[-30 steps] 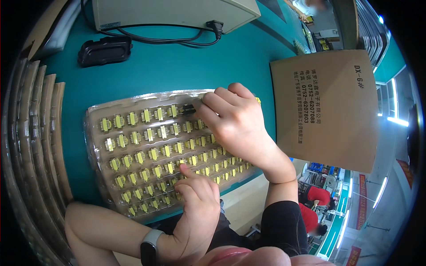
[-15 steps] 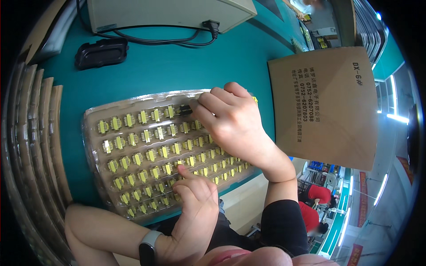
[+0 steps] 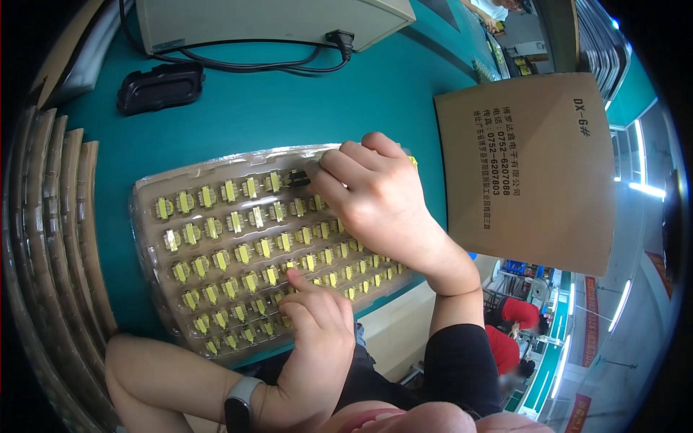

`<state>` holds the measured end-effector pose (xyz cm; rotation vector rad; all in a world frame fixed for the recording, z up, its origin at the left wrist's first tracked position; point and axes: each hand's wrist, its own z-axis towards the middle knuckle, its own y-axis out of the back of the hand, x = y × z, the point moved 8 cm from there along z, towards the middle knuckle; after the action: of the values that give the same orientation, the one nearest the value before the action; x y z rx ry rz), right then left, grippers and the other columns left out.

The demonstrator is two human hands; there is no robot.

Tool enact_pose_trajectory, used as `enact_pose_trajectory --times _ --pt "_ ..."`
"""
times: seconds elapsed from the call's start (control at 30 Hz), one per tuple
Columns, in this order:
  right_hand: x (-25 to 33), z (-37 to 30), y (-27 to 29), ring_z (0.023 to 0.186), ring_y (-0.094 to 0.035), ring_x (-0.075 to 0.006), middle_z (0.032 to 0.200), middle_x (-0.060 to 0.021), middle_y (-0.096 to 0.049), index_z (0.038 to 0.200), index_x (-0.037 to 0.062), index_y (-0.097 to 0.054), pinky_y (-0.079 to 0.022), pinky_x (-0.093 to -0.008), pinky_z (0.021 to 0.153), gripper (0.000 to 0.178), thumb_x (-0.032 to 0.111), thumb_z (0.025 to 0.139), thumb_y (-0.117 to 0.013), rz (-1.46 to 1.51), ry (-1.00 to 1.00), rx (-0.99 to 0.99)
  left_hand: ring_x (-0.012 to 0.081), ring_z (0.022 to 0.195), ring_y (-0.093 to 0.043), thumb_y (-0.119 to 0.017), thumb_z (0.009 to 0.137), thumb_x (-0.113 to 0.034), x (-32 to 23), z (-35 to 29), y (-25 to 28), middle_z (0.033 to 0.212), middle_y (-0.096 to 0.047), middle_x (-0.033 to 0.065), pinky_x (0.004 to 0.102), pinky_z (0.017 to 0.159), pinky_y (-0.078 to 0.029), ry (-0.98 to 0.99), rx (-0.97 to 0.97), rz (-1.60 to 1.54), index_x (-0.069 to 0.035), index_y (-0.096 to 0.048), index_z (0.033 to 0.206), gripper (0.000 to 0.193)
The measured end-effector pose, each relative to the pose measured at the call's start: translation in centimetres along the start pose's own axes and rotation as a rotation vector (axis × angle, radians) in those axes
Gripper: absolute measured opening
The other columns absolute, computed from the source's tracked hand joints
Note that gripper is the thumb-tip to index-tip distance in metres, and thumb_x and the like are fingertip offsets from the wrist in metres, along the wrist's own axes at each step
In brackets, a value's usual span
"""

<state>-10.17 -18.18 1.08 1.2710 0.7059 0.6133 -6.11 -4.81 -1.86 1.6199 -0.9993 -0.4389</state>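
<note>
Fingers, R hand: bunched together, clamped on a dark piece by the look of it; tips partly hidden. Palm faces down, prob. so the piece reaches the far row w/o the wrist brushing nearer rows.
Fingers, L hand: one fingertip out, at a part in the 4th row from the far side; rest curled. Can't tell if anything's inside the curl. Prob. keeping place or steadying the tray.
Tray: 1 clear plastic, set at a slant on the green surface, close to the body, prob. for easy reach w/ both hands.
Yellow parts: in the tray, 6 rows at its L end; 6 in the far row L of the dark piece. Total n/a, R hand covers some. Spaced pockets prob. stop them knocking.
Stacked trays: at L, several, approx. 4+ edges; exact no. unclear. On edge, prob. to save room.
Black dish: 1, beyond the tray, far L.
Pale case: 1, at the back, w/ 1 black plug in it.
Cardboard box: 1, R of the tray, well clear of the L hand.
Watch: 1, L wrist.
</note>
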Motion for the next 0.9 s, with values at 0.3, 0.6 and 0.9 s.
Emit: enact_pose_trajectory --times 0.3,0.6,0.9 --pt "-0.01 0.03 0.03 0.075 -0.061 -0.0173 0.077 -0.0006 -0.055 0.082 0.0084 -0.067 -0.044 -0.0338 0.070 0.014 0.013 0.071 -0.073 0.001 -0.005 -0.010 0.0330 0.095 -0.064 -0.053 0.099 -0.018 0.07 0.03 0.05 0.131 -0.065 0.0391 0.0430 0.089 -0.049 0.008 -0.004 -0.016 0.008 -0.062 0.125 0.038" --pt "0.09 -0.04 0.06 0.075 -0.061 -0.0177 0.078 -0.0011 -0.055 0.083 0.0081 -0.067 -0.045 -0.0342 0.071 0.014 0.012 0.071 -0.073 0.005 -0.010 -0.003 0.0331 0.096 -0.064 -0.053 0.098 -0.018 -0.12 -0.09 -0.09 0.132 -0.064 0.0394 0.0435 0.090 -0.050 -0.005 0.011 -0.023 0.009 -0.062 0.126 0.039" --pt "-0.30 0.00 -0.02 0.075 -0.061 -0.0179 0.078 -0.0012 -0.055 0.084 0.0076 -0.067 -0.045 -0.0343 0.072 0.016 0.013 0.070 -0.073 0.008 -0.010 -0.004 0.0335 0.097 -0.064 -0.052 0.099 -0.017 -0.09 -0.05 -0.14 0.131 -0.064 0.0393 0.0440 0.091 -0.049 -0.015 -0.040 -0.023 0.008 -0.062 0.127 0.039"
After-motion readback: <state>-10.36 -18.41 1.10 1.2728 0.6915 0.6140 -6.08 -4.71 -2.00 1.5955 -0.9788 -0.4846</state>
